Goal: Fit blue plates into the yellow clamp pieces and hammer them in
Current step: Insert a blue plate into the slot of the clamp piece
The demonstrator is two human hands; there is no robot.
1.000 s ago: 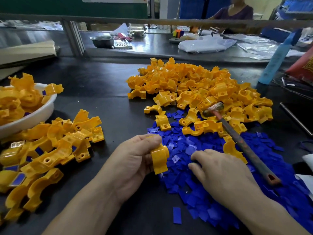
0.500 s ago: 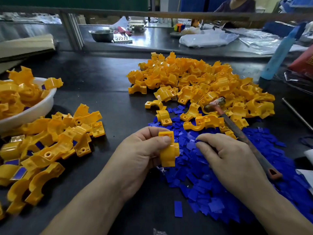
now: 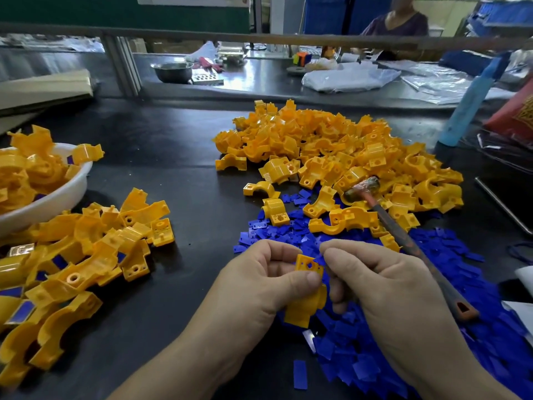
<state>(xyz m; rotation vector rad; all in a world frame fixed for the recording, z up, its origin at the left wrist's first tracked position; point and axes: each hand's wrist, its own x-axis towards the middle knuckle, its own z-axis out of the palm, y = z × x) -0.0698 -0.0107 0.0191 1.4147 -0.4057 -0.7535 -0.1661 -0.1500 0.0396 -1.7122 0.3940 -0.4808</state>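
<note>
My left hand [image 3: 259, 287] grips a yellow clamp piece [image 3: 307, 294] just above the near edge of the spread of blue plates [image 3: 432, 327]. My right hand [image 3: 383, 287] is against the clamp's right side, its curled fingertips pinching at the flange; a bit of blue shows there, but the plate itself is mostly hidden. The hammer [image 3: 403, 235] lies untouched across the blue plates, its head resting on the big heap of yellow clamp pieces [image 3: 331, 157].
A pile of fitted yellow clamps [image 3: 86, 255] lies at the left, beside a white bowl [image 3: 57, 197] filled with more. A blue bottle [image 3: 467, 105] and a red bag [image 3: 516, 114] stand at the far right. A person sits behind the rail [image 3: 259, 39].
My left hand turned the clamp and brought it right. My right hand left the blue plates, rose and came in against the clamp.
</note>
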